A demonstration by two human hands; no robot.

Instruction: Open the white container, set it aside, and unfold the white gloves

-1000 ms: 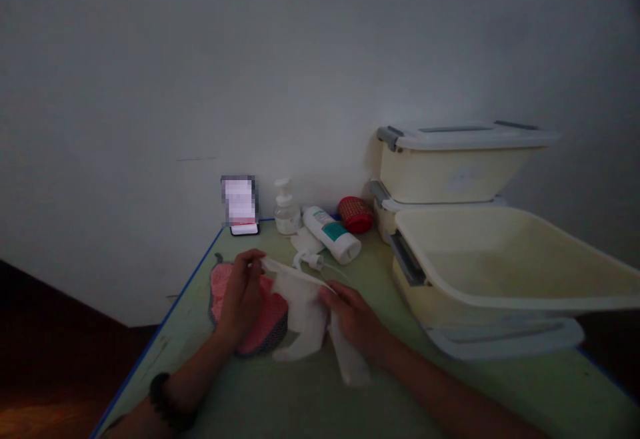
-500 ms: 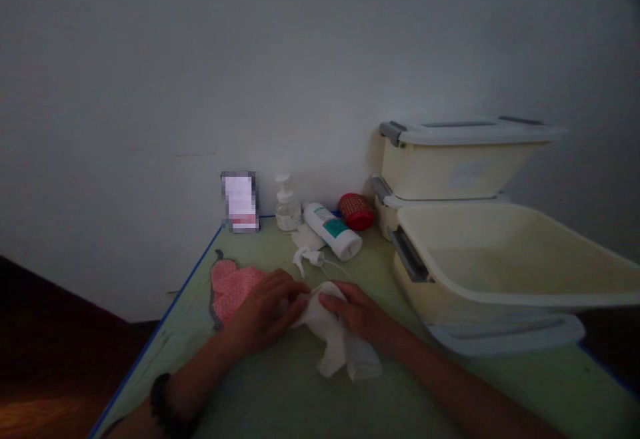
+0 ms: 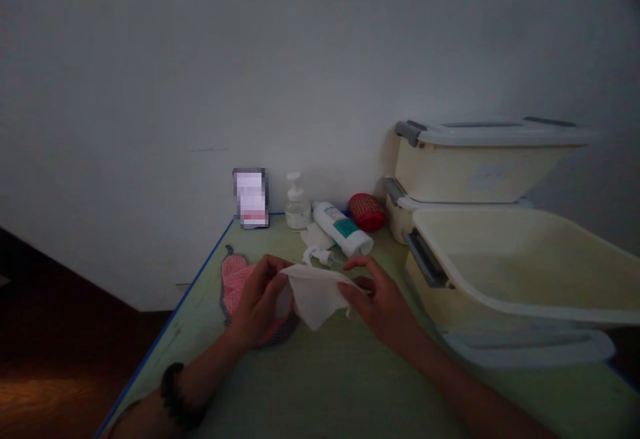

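Note:
A thin white tissue (image 3: pixel 317 292) is stretched between my hands above the table, its lower edge hanging to a point. My left hand (image 3: pixel 263 299) pinches its left end with thumb and fingers. At the other end, my right hand (image 3: pixel 377 299) has its thumb against the tissue, with the index finger raised. Beneath and behind my left hand lies a pink cloth (image 3: pixel 235 285) with a dark patterned border, partly hidden. Just beyond the tissue is a white spray trigger head (image 3: pixel 320 255) with a thin tube.
A phone (image 3: pixel 251 199) leans against the wall beside a clear pump bottle (image 3: pixel 298 209). A white bottle with a green label (image 3: pixel 345 229) lies near a red woven object (image 3: pixel 367 212). At right, an open cream bin (image 3: pixel 435 312) stands before stacked lidded bins (image 3: pixel 460 172).
The bunched tissue has been spread out between my hands, which have moved apart. The view has shifted, so the scene sits slightly farther right.

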